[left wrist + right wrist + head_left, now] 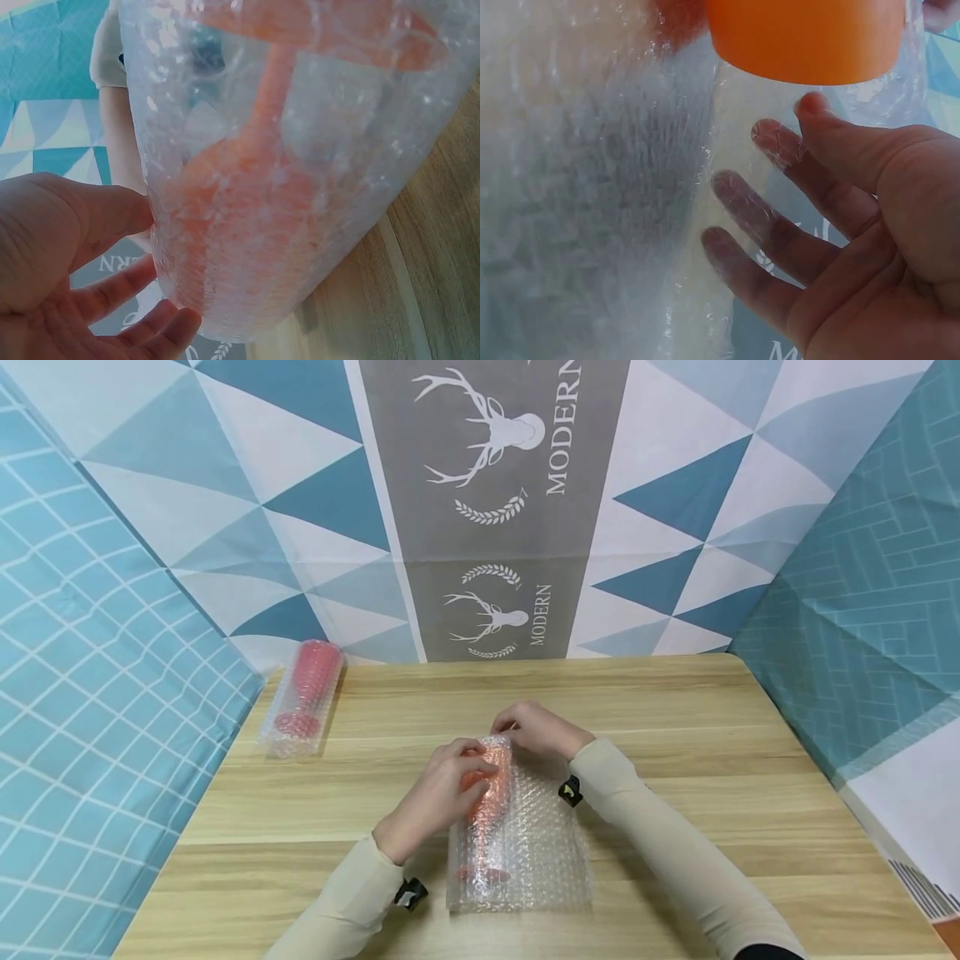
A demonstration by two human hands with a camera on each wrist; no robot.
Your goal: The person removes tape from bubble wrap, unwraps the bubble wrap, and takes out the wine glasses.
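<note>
"Orange showed through the bubble wrap (pixel 543 843). What was under it?"

"A stemmed cup (pixel 489 810), lying on its side on the tabletop (pixel 675 710) in front of the person, foot toward them, bowl pointing away. Wrap covered it, and a wide flap spread out to its right."

"How did you judge it would handle?"

"Light, probably, and stiff inside a soft, springy cover. The film looked a bit slippery. I couldn't tell glass from plastic, so I'd have treated it as fragile."

"Where would you have taken hold?"

"Around the bowl, wrap and all. The stem was the thinnest part and seemed likeliest to snap."

"And the hands?"

"The left hand (pixel 442 781) touched the wrapped bowl from the left, thumb and fingers apart, not clamped on it. The right hand (pixel 543 727) was at the rim end, its fingers spread behind the clear film and its thumb just beside the rim."

"What did the cup itself look like?"

"Smooth, bright orange near the rim, with a rounded bowl, slim stem and broad foot. The bumps over the bowl may have been only the bubbles. A wrapped red cup (pixel 311 681) lay well apart, at the far left corner."
</note>
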